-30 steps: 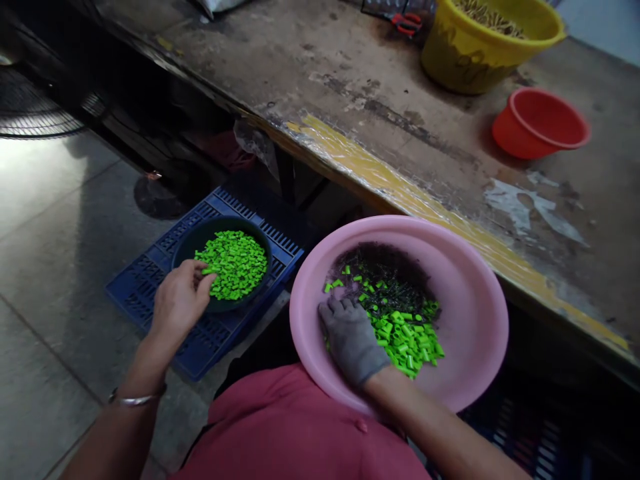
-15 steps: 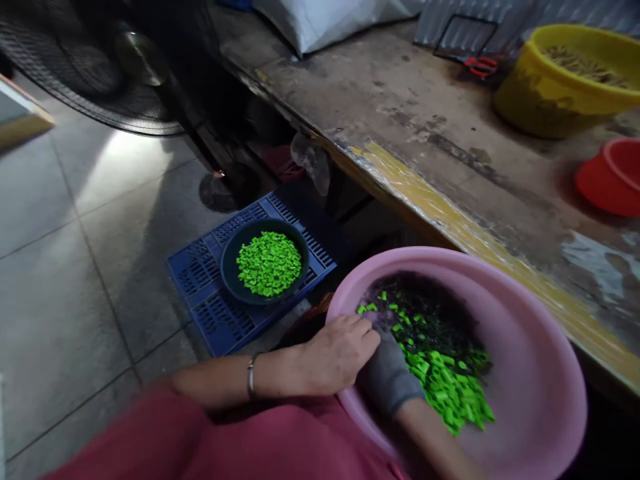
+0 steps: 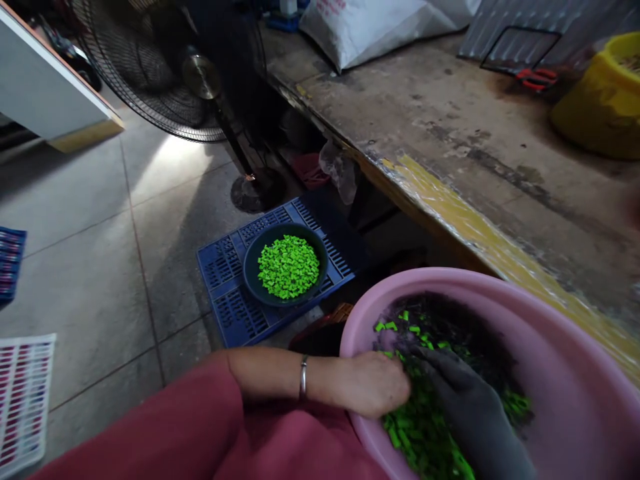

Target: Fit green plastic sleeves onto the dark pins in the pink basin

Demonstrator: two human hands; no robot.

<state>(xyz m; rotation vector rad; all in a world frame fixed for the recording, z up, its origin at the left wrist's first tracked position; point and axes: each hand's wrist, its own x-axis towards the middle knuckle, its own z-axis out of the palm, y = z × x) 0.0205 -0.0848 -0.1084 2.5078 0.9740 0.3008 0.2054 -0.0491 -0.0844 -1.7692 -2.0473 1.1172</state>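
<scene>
A pink basin [image 3: 550,373] sits on my lap, holding dark small parts and bright green plastic pieces [image 3: 420,433]. My bare left hand [image 3: 375,383] reaches over the basin's near rim, fingers curled down into the green pieces. My gloved right hand [image 3: 465,400] lies on the same pile just to the right, fingers bent among the pieces. What either hand holds is hidden. On the floor to the left, a dark bowl [image 3: 253,283] full of green pieces [image 3: 289,265] rests on a blue crate [image 3: 225,310].
A worn wooden bench [image 3: 450,153] with a yellow-streaked edge runs behind the basin, carrying a yellow bucket [image 3: 600,100], red-handled scissors [image 3: 537,77] and a white sack [image 3: 375,23]. A standing fan [image 3: 165,67] is on the tiled floor. A white perforated tray [image 3: 23,393] lies at the far left.
My left hand left the dark bowl on the crate and came into the pink basin beside the gloved right hand. The view swung left and down.
</scene>
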